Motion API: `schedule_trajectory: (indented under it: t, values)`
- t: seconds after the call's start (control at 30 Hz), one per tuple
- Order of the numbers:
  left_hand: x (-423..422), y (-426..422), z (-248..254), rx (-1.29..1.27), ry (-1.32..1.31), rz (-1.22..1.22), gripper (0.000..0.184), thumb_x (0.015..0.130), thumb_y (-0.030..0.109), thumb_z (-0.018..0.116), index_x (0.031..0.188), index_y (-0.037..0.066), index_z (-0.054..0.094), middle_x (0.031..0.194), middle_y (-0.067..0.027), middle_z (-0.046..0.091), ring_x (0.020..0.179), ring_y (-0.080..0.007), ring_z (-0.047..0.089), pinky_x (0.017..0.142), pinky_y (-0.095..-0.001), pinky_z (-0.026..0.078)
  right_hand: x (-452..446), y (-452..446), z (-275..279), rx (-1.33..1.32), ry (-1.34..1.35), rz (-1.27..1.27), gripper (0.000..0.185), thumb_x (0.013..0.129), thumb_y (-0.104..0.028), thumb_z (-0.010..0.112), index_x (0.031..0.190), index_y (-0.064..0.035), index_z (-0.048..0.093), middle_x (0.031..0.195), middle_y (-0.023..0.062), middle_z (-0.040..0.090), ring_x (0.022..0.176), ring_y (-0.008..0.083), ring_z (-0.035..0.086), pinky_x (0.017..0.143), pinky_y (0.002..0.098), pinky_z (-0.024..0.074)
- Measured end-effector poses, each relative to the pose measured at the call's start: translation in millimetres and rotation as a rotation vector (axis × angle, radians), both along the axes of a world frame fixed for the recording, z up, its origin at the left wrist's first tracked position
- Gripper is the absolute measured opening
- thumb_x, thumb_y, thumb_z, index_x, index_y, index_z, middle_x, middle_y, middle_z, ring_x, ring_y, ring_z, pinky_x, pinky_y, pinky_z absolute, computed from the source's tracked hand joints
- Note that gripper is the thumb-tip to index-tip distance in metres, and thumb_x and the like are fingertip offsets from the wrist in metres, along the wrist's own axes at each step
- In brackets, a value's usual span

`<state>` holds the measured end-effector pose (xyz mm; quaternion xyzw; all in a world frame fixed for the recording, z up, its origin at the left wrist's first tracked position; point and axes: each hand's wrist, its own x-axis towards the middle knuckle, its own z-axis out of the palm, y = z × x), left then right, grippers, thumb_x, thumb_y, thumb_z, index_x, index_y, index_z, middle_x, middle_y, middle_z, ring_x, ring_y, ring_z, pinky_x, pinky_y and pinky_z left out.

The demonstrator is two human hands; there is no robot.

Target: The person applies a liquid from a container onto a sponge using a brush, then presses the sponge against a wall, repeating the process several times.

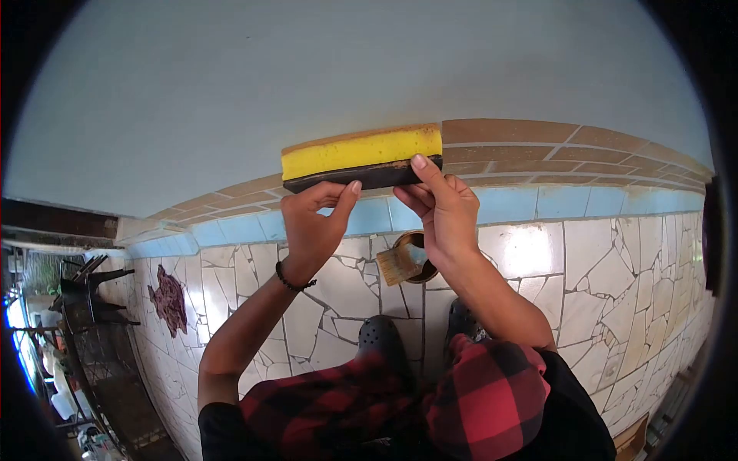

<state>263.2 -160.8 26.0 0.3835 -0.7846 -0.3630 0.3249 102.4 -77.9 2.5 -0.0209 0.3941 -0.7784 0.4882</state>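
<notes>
A long yellow sponge with a black backing is held up lengthwise before the wall, between my two hands. Brownish stain marks its upper edge. My left hand pinches the lower black edge left of the middle, thumb and fingers closed on it. Near the right end, my right hand grips the backing, with its thumb pressed on the front. Whether the sponge touches the wall I cannot tell. Below my hands, a wide paintbrush rests across a round container on the floor, partly hidden by my right hand.
A brown brick-patterned band with pale lines runs along the grey wall, above light blue tiles. A dark red cloth lies on the cracked-pattern tile floor. Dark furniture stands at left. My dark shoes are below.
</notes>
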Motion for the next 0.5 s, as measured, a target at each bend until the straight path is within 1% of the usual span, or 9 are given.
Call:
schedule_trajectory:
  t: [0.03,0.13,0.17,0.3,0.4,0.5]
  values:
    - [-0.3,-0.8,0.5,-0.061,-0.036,-0.017,0.021,0.094,0.013,0.068,0.081,-0.003,0.072,0.077,-0.0104,0.074,0.069,-0.0120,0.070,0.067,-0.0249,0.055,0.1,-0.6,0.5,0.001,0.003,0.005,0.027,0.088,-0.017,0.076,0.073,-0.0124,0.055,0.081,0.0087,0.068,0.073,0.0145,0.069,0.077,0.0334,0.0626]
    - [-2.5,-4.7,5.8,-0.185,-0.148,-0.068,0.025,0.094,0.014,0.066,0.076,-0.003,0.071,0.071,-0.0125,0.072,0.063,-0.0145,0.071,0.063,-0.0261,0.055,1.8,-3.3,4.8,0.003,-0.036,-0.045,0.046,0.081,-0.015,0.083,0.064,-0.0177,0.040,0.076,0.0082,0.063,0.067,0.0168,0.066,0.072,0.0343,0.0631]
    - [-2.8,-5.3,7.8,-0.217,-0.188,-0.083,0.026,0.094,0.013,0.065,0.075,-0.003,0.071,0.069,-0.0133,0.071,0.062,-0.0157,0.071,0.061,-0.0266,0.055,2.3,-3.6,5.3,0.011,-0.033,-0.046,0.046,0.082,-0.015,0.083,0.064,-0.0175,0.040,0.076,0.0083,0.063,0.067,0.0167,0.066,0.072,0.0342,0.0631]
    - [-7.9,-2.6,19.5,-0.363,-0.325,-0.095,0.029,0.091,0.022,0.066,0.071,0.001,0.072,0.059,-0.0135,0.065,0.051,-0.0281,0.065,0.053,-0.0340,0.052,1.6,-3.3,2.4,0.026,-0.007,-0.024,0.041,0.082,-0.018,0.082,0.067,-0.0163,0.044,0.076,0.0083,0.063,0.066,0.0156,0.065,0.070,0.0332,0.0634]
    - [-15.9,-5.2,19.1,-0.463,-0.404,-0.114,0.036,0.088,0.030,0.067,0.064,0.004,0.072,0.052,-0.0117,0.061,0.048,-0.0315,0.061,0.050,-0.0377,0.050,3.5,-3.3,12.4,0.016,0.017,-0.006,0.038,0.084,-0.020,0.080,0.071,-0.0142,0.046,0.079,0.0105,0.066,0.069,0.0151,0.067,0.072,0.0320,0.0634]
    - [-22.4,-6.6,25.7,-0.402,-0.472,-0.085,0.041,0.085,0.035,0.068,0.058,0.005,0.070,0.048,-0.0103,0.059,0.047,-0.0305,0.061,0.050,-0.0377,0.050,4.1,-3.7,18.5,0.037,0.023,-0.014,0.036,0.084,-0.020,0.080,0.073,-0.0126,0.047,0.080,0.0109,0.066,0.069,0.0147,0.067,0.072,0.0317,0.0633]
